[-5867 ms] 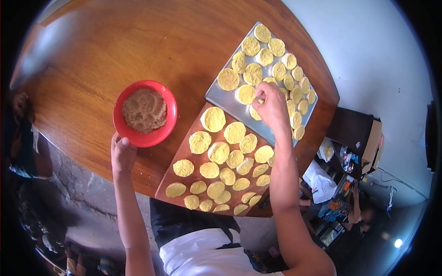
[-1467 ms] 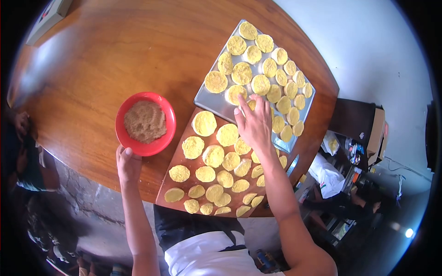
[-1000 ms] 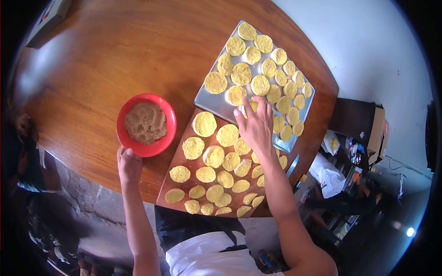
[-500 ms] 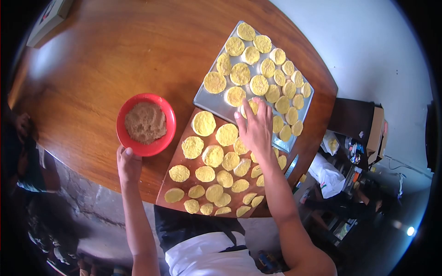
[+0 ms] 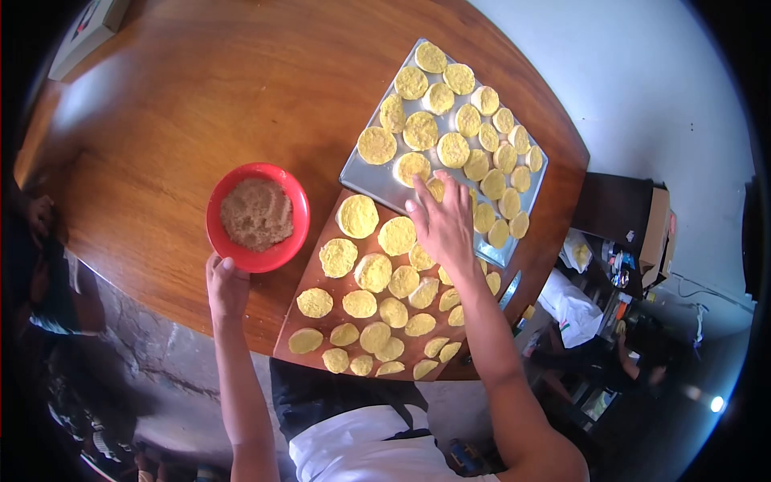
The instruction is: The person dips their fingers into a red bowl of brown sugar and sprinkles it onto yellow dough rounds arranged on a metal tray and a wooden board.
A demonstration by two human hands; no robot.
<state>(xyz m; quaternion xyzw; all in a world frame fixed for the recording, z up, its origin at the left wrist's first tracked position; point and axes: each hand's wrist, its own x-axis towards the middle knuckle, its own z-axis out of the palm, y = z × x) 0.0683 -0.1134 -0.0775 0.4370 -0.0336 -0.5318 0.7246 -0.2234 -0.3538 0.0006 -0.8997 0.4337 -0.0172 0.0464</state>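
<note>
My left hand [image 5: 228, 291] grips the near rim of a red bowl [image 5: 297, 229], thumb on the edge. Brown, sugar-like crumbs [image 5: 255, 215] fill the bowl's bottom. Over the near edge of a metal tray [image 5: 371, 178], my right hand [image 5: 446, 229] has its fingers spread. Beneath them sits a yellow-topped dough round [image 5: 435, 189], partly hidden. Rows of similar rounds with pale sides cover the tray. Closer to my body, a reddish-brown board [image 5: 309, 273] bears many more yellow rounds [image 5: 373, 272]; several near its front edge are smaller or look like half-discs.
A knife [image 5: 509, 289] lies at the table's right side, beside the board. The wooden table [image 5: 185, 96] stretches to the left and back, with a box [image 5: 87, 36] in its far left corner. Other people are at the left edge and lower right.
My right hand's fingers have spread and lifted slightly off the round at the tray's near edge, which stays in place. My left hand keeps hold of the bowl.
</note>
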